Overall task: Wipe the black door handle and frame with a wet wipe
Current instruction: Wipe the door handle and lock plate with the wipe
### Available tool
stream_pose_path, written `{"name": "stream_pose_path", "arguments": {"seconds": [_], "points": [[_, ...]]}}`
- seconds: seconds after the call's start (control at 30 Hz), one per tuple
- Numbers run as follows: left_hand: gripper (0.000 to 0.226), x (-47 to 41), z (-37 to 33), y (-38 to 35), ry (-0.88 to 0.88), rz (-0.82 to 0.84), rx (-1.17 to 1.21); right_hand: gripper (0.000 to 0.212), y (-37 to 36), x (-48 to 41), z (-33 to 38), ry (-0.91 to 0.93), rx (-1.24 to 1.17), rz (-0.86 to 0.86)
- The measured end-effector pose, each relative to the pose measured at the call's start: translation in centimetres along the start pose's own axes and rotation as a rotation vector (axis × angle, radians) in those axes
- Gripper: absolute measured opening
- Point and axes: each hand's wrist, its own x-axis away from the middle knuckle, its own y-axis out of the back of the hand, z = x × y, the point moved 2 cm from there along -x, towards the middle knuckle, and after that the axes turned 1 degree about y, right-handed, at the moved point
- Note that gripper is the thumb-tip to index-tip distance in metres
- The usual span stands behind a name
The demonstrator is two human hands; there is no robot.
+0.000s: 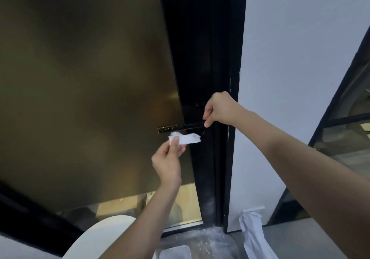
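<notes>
A black lever door handle [179, 127] sticks out leftward from the black door frame [198, 58], over the tinted glass panel. My left hand [169, 156] pinches a crumpled white wet wipe [185, 138] just below the handle's underside. Whether the wipe touches the handle I cannot tell. My right hand [218, 108] is at the handle's right end, fingers curled, thumb and forefinger pinching the lever near its base on the frame.
A tinted glass door panel [86, 78] fills the left. A white wall [296, 78] stands right of the frame, with white paper [253, 232] hanging near the floor. A white round object [100, 236] and a white tray [175, 252] lie below.
</notes>
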Motion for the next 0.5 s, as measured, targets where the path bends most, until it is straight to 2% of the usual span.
{"name": "stream_pose_path", "arguments": {"seconds": [0.07,0.17,0.23,0.37,0.5], "points": [[0.018,-0.3,2.0,-1.0,-0.073,0.053,-0.203,0.027,0.2,0.0,-0.1,0.014,-0.009,0.008],[0.018,-1.0,3.4,-2.5,-0.187,0.046,-0.496,0.025,0.2,0.3,-0.2,0.024,-0.033,0.014],[0.022,-1.6,3.2,-3.6,-0.325,0.064,-0.599,0.023,0.0,0.5,-0.3,0.036,-0.047,-0.002],[0.025,-2.7,4.1,-5.4,-0.565,0.236,-0.789,0.024,0.1,0.5,-0.7,0.046,-0.066,-0.027],[0.028,-3.6,5.7,-5.7,-0.816,0.334,-1.006,0.023,0.0,0.3,-0.9,0.058,-0.039,-0.011]]}}
